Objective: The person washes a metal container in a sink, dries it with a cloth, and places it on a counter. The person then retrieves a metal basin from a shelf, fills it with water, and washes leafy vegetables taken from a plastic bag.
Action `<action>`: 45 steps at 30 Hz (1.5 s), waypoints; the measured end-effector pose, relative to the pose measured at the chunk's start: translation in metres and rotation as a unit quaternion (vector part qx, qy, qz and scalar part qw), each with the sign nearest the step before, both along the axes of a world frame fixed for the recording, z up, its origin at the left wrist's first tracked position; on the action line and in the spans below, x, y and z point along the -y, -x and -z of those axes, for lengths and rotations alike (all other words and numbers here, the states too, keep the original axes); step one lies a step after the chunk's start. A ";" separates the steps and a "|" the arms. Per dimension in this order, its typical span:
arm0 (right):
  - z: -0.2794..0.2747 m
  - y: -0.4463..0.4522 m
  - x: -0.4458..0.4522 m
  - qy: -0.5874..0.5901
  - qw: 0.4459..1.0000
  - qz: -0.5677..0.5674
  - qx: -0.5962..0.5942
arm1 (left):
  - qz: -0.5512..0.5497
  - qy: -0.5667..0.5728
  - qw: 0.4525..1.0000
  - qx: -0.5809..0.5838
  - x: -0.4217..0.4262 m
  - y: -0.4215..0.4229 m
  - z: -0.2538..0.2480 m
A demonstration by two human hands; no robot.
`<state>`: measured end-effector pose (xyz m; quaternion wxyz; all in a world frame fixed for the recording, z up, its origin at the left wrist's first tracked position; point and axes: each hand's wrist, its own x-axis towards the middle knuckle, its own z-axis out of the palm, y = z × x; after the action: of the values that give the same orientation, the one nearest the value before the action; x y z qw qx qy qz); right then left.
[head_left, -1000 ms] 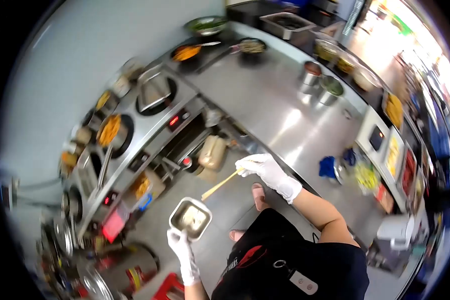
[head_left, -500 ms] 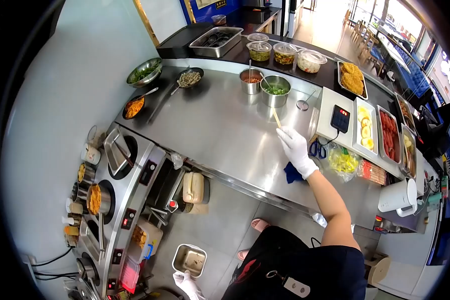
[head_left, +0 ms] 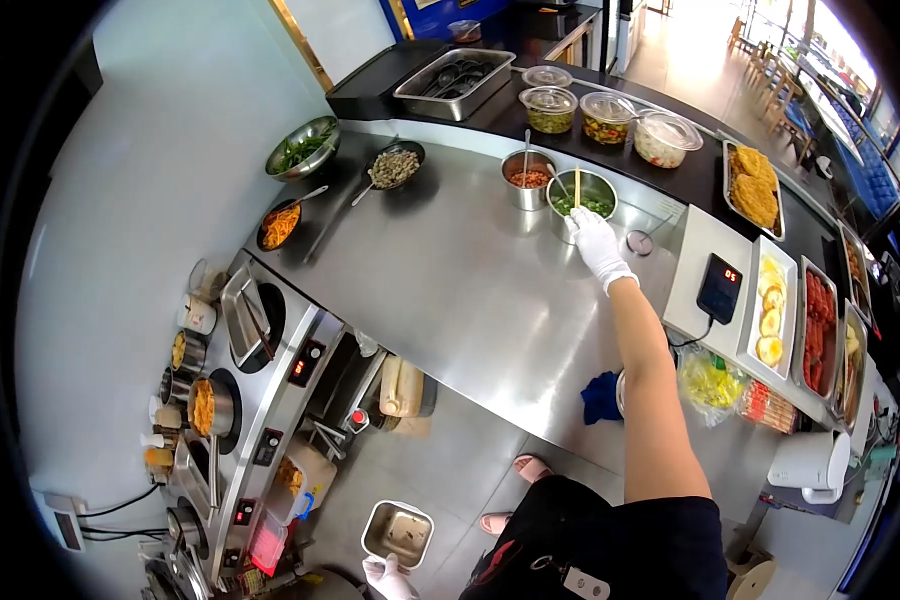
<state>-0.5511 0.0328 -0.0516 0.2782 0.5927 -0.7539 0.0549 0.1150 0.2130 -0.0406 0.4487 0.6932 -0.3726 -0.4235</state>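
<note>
Reaching across the desk (head_left: 440, 290), the right hand (head_left: 598, 248) has its fingers closed round the chopsticks (head_left: 577, 186), which point over the mouth of the pot (head_left: 560, 227) of greens (head_left: 598, 208); from here I cannot tell whether their tips touch the greens. Low on the near side, the left hand (head_left: 390, 578) is gripping the near rim of the tin (head_left: 376, 528), which hangs beyond the desk's front edge, above the floor (head_left: 460, 470).

The pot stands near the desk's back edge, below the black ledge (head_left: 505, 118). Room is tight there: a second pot (head_left: 523, 196), with red food, is just beside it on the left, and a skimmer (head_left: 640, 243) lies near it on the right, short of the white stand (head_left: 682, 290). Leftward a broad stretch of steel runs to the black bowl (head_left: 393, 168), giving the right arm plenty of space. The tin has floor around it, with the hob (head_left: 260, 410) well apart to the left.

On the stand a black display (head_left: 719, 287) shows two red digits; the first reads 0, the second perhaps 6. The hob's panels glow red, too small for me to read. Red marking on the apron (head_left: 570, 530) is lost in the folds.
</note>
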 end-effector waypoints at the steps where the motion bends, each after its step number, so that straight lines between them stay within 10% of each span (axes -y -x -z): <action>1: 0.001 0.002 0.003 -0.006 1.000 -0.001 0.010 | -0.015 -0.004 1.000 -0.004 -0.002 0.004 -0.003; 14: 0.019 0.008 0.008 0.059 0.991 -0.022 0.120 | -0.077 -0.003 0.996 -0.048 -0.031 0.013 0.000; 15: -0.015 -0.016 -0.003 0.120 0.947 -0.008 0.299 | -0.088 -0.001 0.995 -0.050 -0.033 0.017 -0.009; 19: -0.032 -0.065 -0.027 0.189 0.947 -0.032 0.256 | -0.135 -0.008 0.991 -0.022 -0.058 -0.006 -0.006; 20: -0.063 -0.095 -0.037 0.107 0.910 -0.013 0.400 | -0.142 0.000 0.990 -0.018 -0.069 -0.016 -0.002; 22: -0.041 -0.114 -0.045 0.133 0.975 -0.055 0.168 | -0.195 0.014 0.979 -0.063 -0.086 -0.029 -0.003; 26: -0.005 -0.215 -0.053 0.112 0.952 -0.156 0.238 | -0.280 0.041 0.956 -0.084 -0.132 -0.066 -0.007; 31: 0.030 -0.454 -0.115 -0.153 0.799 -0.369 0.449 | -0.391 0.083 0.913 -0.083 -0.231 -0.124 0.005; 38: 0.053 -0.720 -0.268 -0.418 0.413 -0.798 0.137 | -0.583 0.096 0.806 -0.037 -0.399 -0.187 0.014; 45: 0.053 -0.853 -0.331 -0.460 0.322 -0.827 0.019 | -0.742 0.140 0.655 -0.016 -0.530 -0.195 0.023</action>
<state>0.3017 0.3635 -0.1044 -0.2423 0.9416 0.2169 -0.0878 0.3097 0.7429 -0.0639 0.7114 0.6611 0.2183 0.0960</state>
